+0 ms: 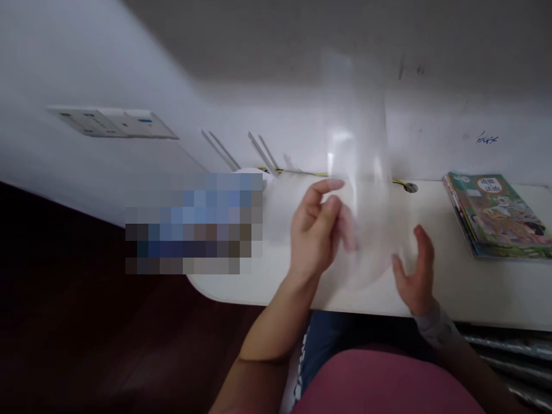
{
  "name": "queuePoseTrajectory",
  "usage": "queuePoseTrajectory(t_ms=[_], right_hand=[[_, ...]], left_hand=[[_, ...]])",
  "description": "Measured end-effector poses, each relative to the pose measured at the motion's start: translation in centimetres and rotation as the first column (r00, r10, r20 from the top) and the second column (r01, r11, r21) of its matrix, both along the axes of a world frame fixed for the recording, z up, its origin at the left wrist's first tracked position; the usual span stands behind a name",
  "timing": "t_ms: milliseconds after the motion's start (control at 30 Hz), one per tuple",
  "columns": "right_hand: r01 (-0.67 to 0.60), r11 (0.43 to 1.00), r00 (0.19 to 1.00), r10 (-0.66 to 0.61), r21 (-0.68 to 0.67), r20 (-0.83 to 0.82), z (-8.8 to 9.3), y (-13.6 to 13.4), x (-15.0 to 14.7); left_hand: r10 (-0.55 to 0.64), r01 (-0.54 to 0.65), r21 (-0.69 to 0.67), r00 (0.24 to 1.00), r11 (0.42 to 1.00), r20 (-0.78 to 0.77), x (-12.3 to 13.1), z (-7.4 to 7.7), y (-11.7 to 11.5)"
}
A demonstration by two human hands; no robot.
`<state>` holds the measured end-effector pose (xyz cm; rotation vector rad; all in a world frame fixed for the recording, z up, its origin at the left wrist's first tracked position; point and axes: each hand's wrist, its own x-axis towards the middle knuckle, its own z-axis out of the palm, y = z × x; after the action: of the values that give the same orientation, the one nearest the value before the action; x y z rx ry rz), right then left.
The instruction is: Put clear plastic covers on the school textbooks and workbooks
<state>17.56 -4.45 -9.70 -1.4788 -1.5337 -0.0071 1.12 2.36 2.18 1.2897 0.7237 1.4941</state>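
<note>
A clear, see-through plastic sheet (pixel 368 155) stands upright over the white tabletop, curved and blurred, with light glinting off its left side. My left hand (pixel 314 233) is closed on the sheet's left part, thumb and index finger toward the far side and other fingers seen partly through the plastic. To the right, my right hand (pixel 417 279) is open beside the sheet's lower right edge, thumb and fingers apart. Whether its fingertips touch the plastic is hard to make out.
A stack of illustrated books (pixel 495 215) lies on the white table (pixel 259 287) at the right. At the left is a pixelated blue patch (pixel 202 213), with grey antennas (pixel 263 152) behind it. A cable hole (pixel 411 187) and wall sockets (pixel 116 123) are visible.
</note>
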Motion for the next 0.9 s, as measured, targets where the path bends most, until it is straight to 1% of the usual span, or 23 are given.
queuePoseTrajectory(t_ms=[33,67,100,133,200,267,300,333,367,433,467,533,633,667,700,733,800,833,900], right_hand=[[0.05,0.999,0.998,-0.051,0.022,0.041,0.2,0.0,1.1],[0.088,0.995,0.992,-0.091,0.036,0.085,0.5,-0.2,2.2],[0.115,0.992,0.984,-0.12,0.044,0.129,0.6,-0.4,3.1],[0.13,0.99,0.976,-0.136,0.048,0.17,0.8,-0.8,3.8],[0.123,0.99,0.96,-0.135,0.063,0.244,0.8,-1.7,4.6],[0.062,0.997,0.944,-0.074,0.049,0.322,0.5,-2.4,4.8],[0.027,1.0,0.931,-0.029,0.01,0.364,0.1,-2.5,4.8],[-0.003,0.999,0.913,0.024,-0.052,0.408,-0.3,-2.5,4.9],[-0.021,0.991,0.891,0.078,-0.132,0.448,-0.9,-2.5,5.0],[-0.01,0.956,0.844,0.165,-0.293,0.511,-2.3,-2.1,5.6],[0.009,0.937,0.823,0.192,-0.351,0.535,-3.1,-2.0,6.0],[0.048,0.909,0.789,0.22,-0.414,0.574,-4.4,-1.9,7.0],[0.086,0.901,0.76,0.216,-0.424,0.613,-5.6,-2.5,8.5],[0.097,0.903,0.754,0.209,-0.419,0.623,-5.7,-2.7,9.0],[0.108,0.904,0.748,0.199,-0.413,0.633,-5.8,-3.0,9.4],[0.118,0.907,0.743,0.19,-0.405,0.642,-5.8,-3.2,9.8],[0.117,0.913,0.741,0.182,-0.391,0.647,-5.6,-3.4,10.4],[0.108,0.919,0.746,0.178,-0.38,0.642,-5.5,-3.4,10.6],[0.073,0.937,0.766,0.166,-0.341,0.621,-5.3,-3.1,10.8]], left_hand=[[0.047,-0.047,0.005,0.998,0.999,0.031,-0.6,0.1,0.0],[0.085,-0.085,-0.002,0.995,0.996,0.05,-1.2,-0.2,0.3],[0.114,-0.113,-0.025,0.992,0.993,0.056,-1.9,-0.8,0.7],[0.135,-0.132,-0.062,0.99,0.989,0.049,-2.5,-1.9,1.2],[0.164,-0.165,-0.17,0.986,0.972,-0.021,-3.8,-4.9,2.1],[0.145,-0.199,-0.278,0.968,0.94,-0.203,-5.2,-8.2,2.7],[0.136,-0.239,-0.291,0.933,0.927,-0.333,-5.8,-9.7,2.8],[0.107,-0.266,-0.282,0.874,0.922,-0.474,-6.4,-11.0,2.8],[0.09,-0.293,-0.257,0.801,0.921,-0.592,-6.9,-11.9,2.6],[0.066,-0.32,-0.192,0.647,0.928,-0.759,-7.7,-13.0,2.2],[0.063,-0.326,-0.162,0.581,0.931,-0.811,-7.8,-13.3,2.0],[0.064,-0.333,-0.103,0.456,0.937,-0.888,-7.7,-13.5,1.8],[0.063,-0.324,-0.023,0.253,0.946,-0.966,-7.0,-13.6,1.5],[0.057,-0.319,-0.01,0.201,0.948,-0.978,-6.8,-13.6,1.5],[0.046,-0.314,-0.008,0.165,0.949,-0.985,-6.7,-13.5,1.6],[0.039,-0.311,-0.008,0.146,0.95,-0.988,-6.7,-13.3,1.8],[0.076,-0.332,0.025,0.142,0.943,-0.987,-7.8,-12.4,2.5],[0.119,-0.357,0.062,0.141,0.932,-0.983,-9.0,-11.6,3.2],[0.247,-0.44,0.177,0.108,0.88,-0.963,-12.9,-9.7,4.7]])
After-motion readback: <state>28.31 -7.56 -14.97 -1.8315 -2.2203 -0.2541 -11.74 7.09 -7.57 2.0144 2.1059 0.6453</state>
